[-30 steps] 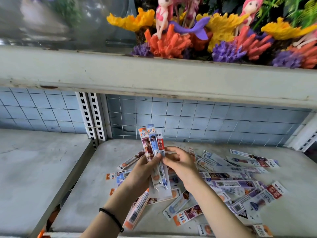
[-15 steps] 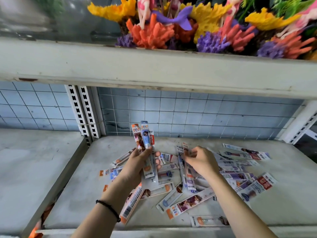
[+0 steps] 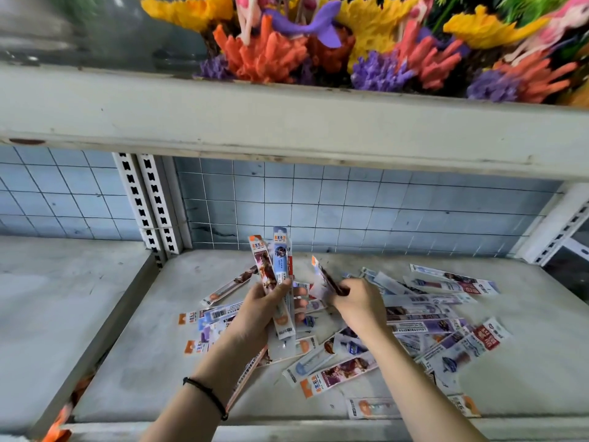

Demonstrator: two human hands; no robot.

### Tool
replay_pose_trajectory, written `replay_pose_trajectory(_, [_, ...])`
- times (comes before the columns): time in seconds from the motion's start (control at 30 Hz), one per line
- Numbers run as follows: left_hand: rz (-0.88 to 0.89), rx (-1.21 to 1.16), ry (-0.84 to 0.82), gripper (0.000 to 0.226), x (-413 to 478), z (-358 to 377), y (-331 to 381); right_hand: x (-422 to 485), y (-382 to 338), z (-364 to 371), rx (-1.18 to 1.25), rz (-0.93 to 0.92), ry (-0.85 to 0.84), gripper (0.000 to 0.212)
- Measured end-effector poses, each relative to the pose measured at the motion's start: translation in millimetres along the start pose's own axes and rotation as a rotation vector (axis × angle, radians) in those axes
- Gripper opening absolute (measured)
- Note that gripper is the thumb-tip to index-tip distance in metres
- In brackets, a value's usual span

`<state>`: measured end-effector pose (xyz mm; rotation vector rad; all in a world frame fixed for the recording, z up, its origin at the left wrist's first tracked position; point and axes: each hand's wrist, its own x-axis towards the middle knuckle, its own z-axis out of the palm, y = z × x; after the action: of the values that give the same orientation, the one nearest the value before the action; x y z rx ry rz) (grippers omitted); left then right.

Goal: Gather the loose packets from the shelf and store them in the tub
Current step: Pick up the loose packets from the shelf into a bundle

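Observation:
Several long, narrow printed packets [image 3: 424, 317] lie scattered across the grey shelf board [image 3: 149, 362]. My left hand [image 3: 264, 311] grips an upright bunch of packets [image 3: 274, 266], held above the pile. Just to its right, my right hand [image 3: 357, 301] pinches one packet [image 3: 323, 277], lifted off the pile and tilted toward the bunch. More packets lie under and around both wrists. No tub appears in the head view.
An upper shelf edge [image 3: 287, 122] overhangs, carrying colourful plastic coral and mermaid figures [image 3: 271, 55]. A blue tiled wall [image 3: 350, 212] backs the shelf. White slotted uprights [image 3: 149, 205] separate it from a bare grey shelf [image 3: 57, 298] on the left.
My right hand has picked one packet off the pile and raised it toward the bunch in my left hand. The left hand keeps its bunch upright.

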<state>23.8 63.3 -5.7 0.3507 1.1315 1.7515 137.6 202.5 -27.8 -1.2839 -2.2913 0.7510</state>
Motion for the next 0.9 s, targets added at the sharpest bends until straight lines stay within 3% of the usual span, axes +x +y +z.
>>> replay_pose_trajectory(0.07, [-0.007, 0.011, 0.044, 0.021, 2.2, -2.1, -0.9, -0.7, -1.6, 0.6, 0.129, -0.008, 0.051, 0.024])
replay_pose_trajectory(0.17, [-0.024, 0.002, 0.053, 0.024, 2.4, -2.4, -0.1, -2.0, -14.0, -5.7, 0.536, 0.042, 0.082, 0.008])
replay_pose_trajectory(0.33, [-0.061, 0.005, -0.016, 0.027, 2.5, -0.7, -2.7, -12.6, -32.9, -8.1, 0.928, 0.164, -0.089, 0.012])
replay_pose_trajectory(0.6, [-0.007, 0.232, -0.132, 0.026, -0.5, 0.0, -4.3, -24.1, -46.2, -6.8, 0.834, 0.035, -0.114, 0.007])
replay_pose_trajectory(0.8, [0.051, 0.383, -0.098, 0.052, -1.5, -4.6, 1.0, -20.1, -58.4, -12.7, 0.660, -0.049, -0.162, 0.009])
replay_pose_trajectory(0.9, [0.083, 0.468, -0.048, 0.021, -3.6, -3.5, 8.7, -9.7, -65.6, -20.8, 0.657, -0.092, -0.180, 0.035])
